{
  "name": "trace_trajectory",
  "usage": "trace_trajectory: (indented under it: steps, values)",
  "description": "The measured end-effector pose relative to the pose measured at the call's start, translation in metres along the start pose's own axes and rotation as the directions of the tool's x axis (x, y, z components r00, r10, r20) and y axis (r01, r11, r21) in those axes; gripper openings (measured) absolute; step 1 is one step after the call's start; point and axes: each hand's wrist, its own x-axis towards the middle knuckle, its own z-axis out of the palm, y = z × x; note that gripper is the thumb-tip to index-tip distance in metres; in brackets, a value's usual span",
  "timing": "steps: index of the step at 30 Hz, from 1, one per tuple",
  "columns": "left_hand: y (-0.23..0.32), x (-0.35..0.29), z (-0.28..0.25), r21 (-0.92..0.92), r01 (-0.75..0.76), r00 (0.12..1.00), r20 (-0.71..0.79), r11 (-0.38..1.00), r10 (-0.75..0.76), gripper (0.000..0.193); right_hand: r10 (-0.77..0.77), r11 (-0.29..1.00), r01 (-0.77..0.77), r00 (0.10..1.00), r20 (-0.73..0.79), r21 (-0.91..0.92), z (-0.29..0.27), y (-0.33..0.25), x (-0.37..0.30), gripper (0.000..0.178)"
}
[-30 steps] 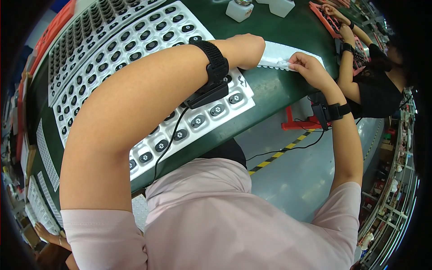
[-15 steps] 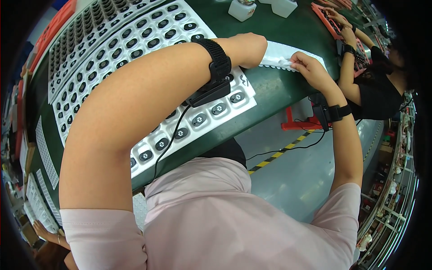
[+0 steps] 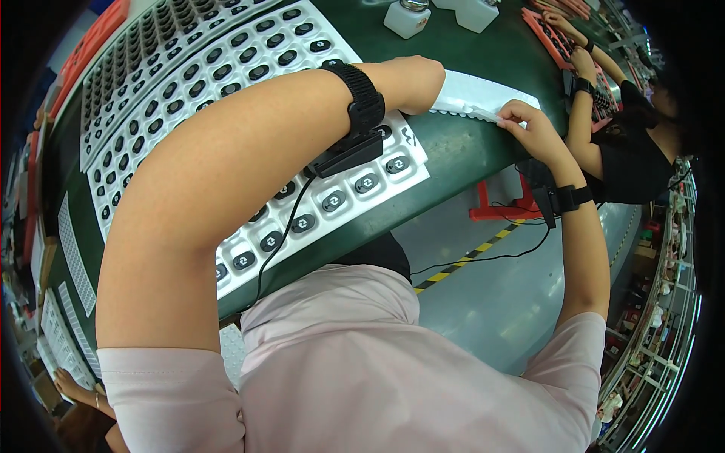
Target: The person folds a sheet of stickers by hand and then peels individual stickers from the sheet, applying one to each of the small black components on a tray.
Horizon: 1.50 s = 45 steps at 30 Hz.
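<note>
A white sheet [image 3: 483, 89] with a scalloped near edge lies on the green table, to the right of my left hand [image 3: 417, 84]. My left arm reaches across the trays, and that hand rests at the sheet's left end with its fingers hidden behind the back of the hand. At the sheet's near right edge, my right hand [image 3: 531, 130] is closed in a pinch on a thin white strip [image 3: 483, 114]. Under my left forearm is a silvery moulded tray [image 3: 393, 177] whose pockets hold dark oval pieces [image 3: 333, 201].
More filled trays [image 3: 249, 54] cover the left of the green table [image 3: 453, 151]. White bottles with metal tops [image 3: 408, 19] stand at the far side. A co-worker's hands work over a red tray [image 3: 545, 36] at the far right. Cables [image 3: 291, 219] hang from my wrist devices.
My right hand has moved slightly nearer and right along the sheet's edge. The crumpled white bit at its fingertips now shows as a narrow strip. My left hand has barely shifted.
</note>
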Motion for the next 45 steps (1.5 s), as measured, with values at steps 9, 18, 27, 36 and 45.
trace_trajectory:
  steps: [9, 18, 27, 36, 45]
  values:
    - [-0.013, -0.001, -0.006, 0.023, 0.022, 1.000, -0.009, 0.999, -0.022, 0.021, 0.121, 0.990, -0.120, 0.993, -0.003, 0.077, 0.006, -0.015, 0.006, 0.009]
    - [-0.019, 0.004, -0.005, 0.078, 0.083, 0.996, 0.004, 0.993, -0.084, 0.017, 0.171, 0.985, -0.170, 0.985, 0.034, -0.014, 0.006, -0.020, 0.015, 0.009]
    - [-0.018, 0.001, -0.008, 0.063, 0.078, 0.997, -0.002, 0.995, -0.078, 0.018, 0.057, 0.998, -0.057, 0.998, 0.002, -0.009, 0.008, -0.018, 0.003, 0.014]
    - [-0.024, 0.005, -0.005, 0.088, 0.051, 0.999, -0.010, 0.995, -0.050, 0.017, 0.191, 0.973, -0.191, 0.981, -0.017, -0.128, -0.001, -0.019, 0.009, 0.014]
    - [-0.025, 0.004, -0.004, 0.072, 0.051, 0.999, -0.006, 0.996, -0.050, 0.016, 0.076, 0.996, -0.077, 0.997, -0.019, -0.053, 0.003, -0.008, 0.002, 0.013]
